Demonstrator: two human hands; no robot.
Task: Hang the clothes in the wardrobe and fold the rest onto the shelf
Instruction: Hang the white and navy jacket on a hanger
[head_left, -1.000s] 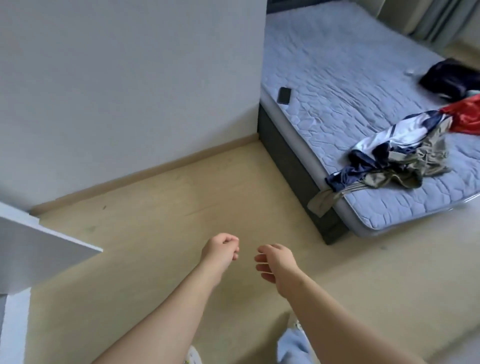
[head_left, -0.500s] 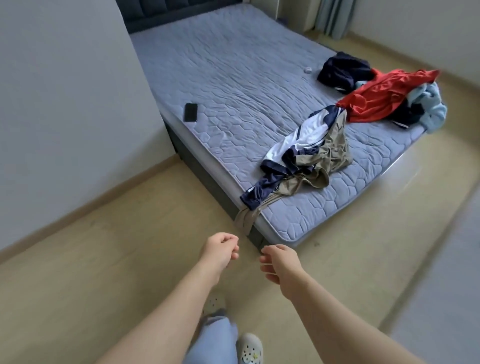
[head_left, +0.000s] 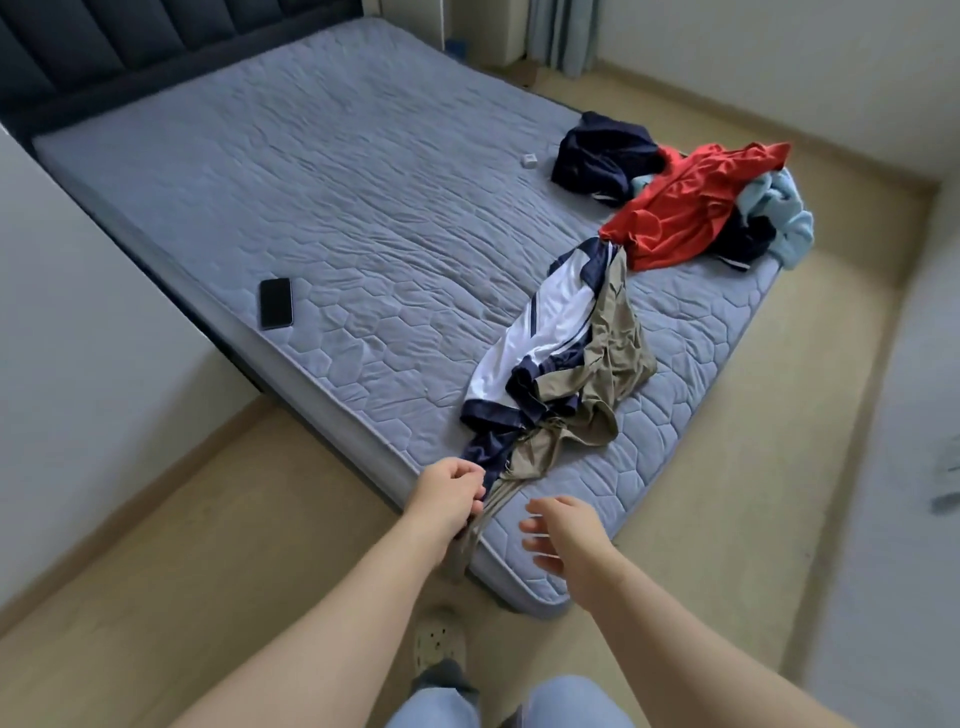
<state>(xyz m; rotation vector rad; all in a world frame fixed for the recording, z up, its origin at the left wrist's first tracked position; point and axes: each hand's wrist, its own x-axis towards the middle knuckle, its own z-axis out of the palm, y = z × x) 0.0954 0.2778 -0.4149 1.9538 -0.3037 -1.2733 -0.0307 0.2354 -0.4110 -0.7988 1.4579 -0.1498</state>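
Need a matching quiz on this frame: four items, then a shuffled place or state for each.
1. phone
2. red garment
3. khaki garment
4. right hand

A. end hangs over the near edge of the mattress, pinched by the left hand
B. open, fingers spread, holding nothing
C. in the pile at the mattress's far right corner
D. lies flat, alone, near the wall-side edge

Pairs: 1-D, 2-C, 3-A, 4-B

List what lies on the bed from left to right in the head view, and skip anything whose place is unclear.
phone → white-and-navy garment → red garment → light blue garment. The khaki garment, gripped at its near end by the left hand, overlaps the white-and-navy one, so it is left out.
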